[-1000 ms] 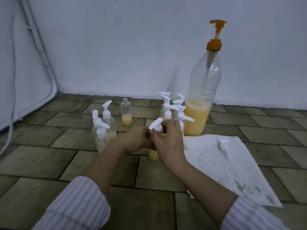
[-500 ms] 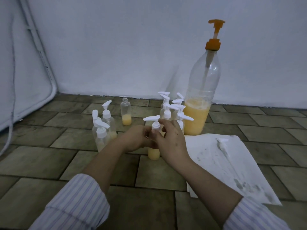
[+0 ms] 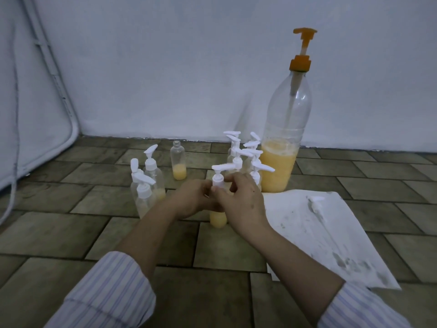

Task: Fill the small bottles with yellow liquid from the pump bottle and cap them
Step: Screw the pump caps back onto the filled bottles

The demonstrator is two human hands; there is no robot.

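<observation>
Left hand (image 3: pixel 189 200) grips the small bottle (image 3: pixel 218 218) standing on the floor tiles, right hand (image 3: pixel 241 200) pinches its white pump cap (image 3: pixel 218 177), big pump bottle (image 3: pixel 283 129) behind, no readable labels anywhere.

capped bottle clusters (image 3: pixel 246 159) and (image 3: pixel 145 183) flank the hands, open tile floor (image 3: pixel 71 233) left (paper sheet (image 3: pixel 331 237) right)

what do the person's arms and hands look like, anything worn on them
Both arms wear sleeves of white cloth with thin lilac-blue stripes, the left sleeve and the right sleeve each pushed back so that the forearms are bare. The left hand and the right hand are bare too: no gloves, and no rings, watch or bracelet show in this view.
</observation>
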